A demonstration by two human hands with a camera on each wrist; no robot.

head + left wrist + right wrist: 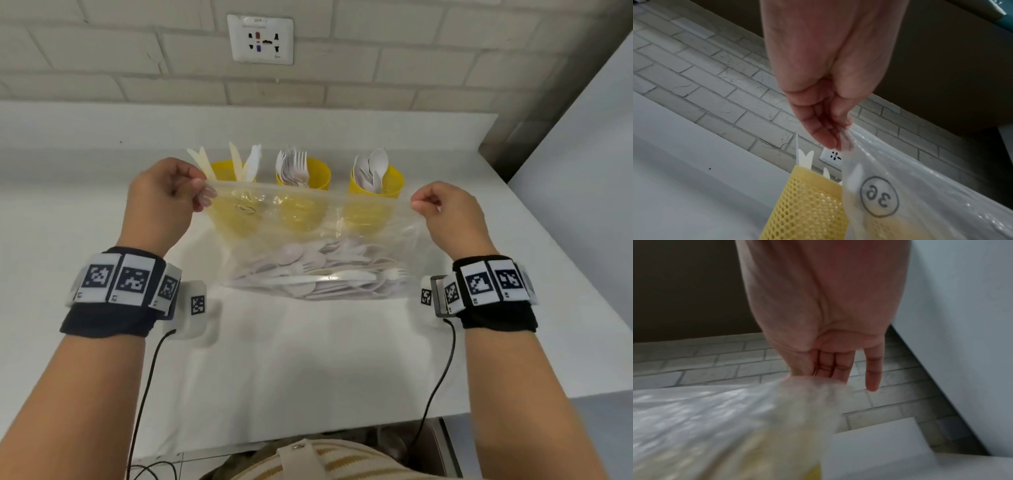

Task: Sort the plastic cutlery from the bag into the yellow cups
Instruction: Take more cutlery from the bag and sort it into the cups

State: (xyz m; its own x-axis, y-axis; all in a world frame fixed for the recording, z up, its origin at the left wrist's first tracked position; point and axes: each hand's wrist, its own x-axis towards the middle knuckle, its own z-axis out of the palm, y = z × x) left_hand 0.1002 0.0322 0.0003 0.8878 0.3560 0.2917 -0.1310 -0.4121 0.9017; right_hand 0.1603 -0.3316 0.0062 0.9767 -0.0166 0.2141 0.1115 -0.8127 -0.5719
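A clear plastic bag (315, 226) hangs above the white counter, stretched by its top corners. My left hand (171, 195) pinches the top left corner, my right hand (442, 209) the top right one. White plastic cutlery (318, 274) lies heaped in the bag's bottom. Behind the bag stand three yellow cups: the left cup (224, 171) with knives, the middle cup (317, 173) with forks (294, 166), the right cup (390, 183) with spoons (373, 168). In the left wrist view the fingers (826, 134) pinch the bag (920, 186) beside the mesh cup (809, 204). The right wrist view shows my right hand (818, 369) holding the blurred bag (735, 418), little finger straight.
The white counter (308, 359) runs to a brick wall with a socket plate (261, 39). A pale panel (582, 154) closes the right side. Cables hang from both wrist bands over the counter's near edge.
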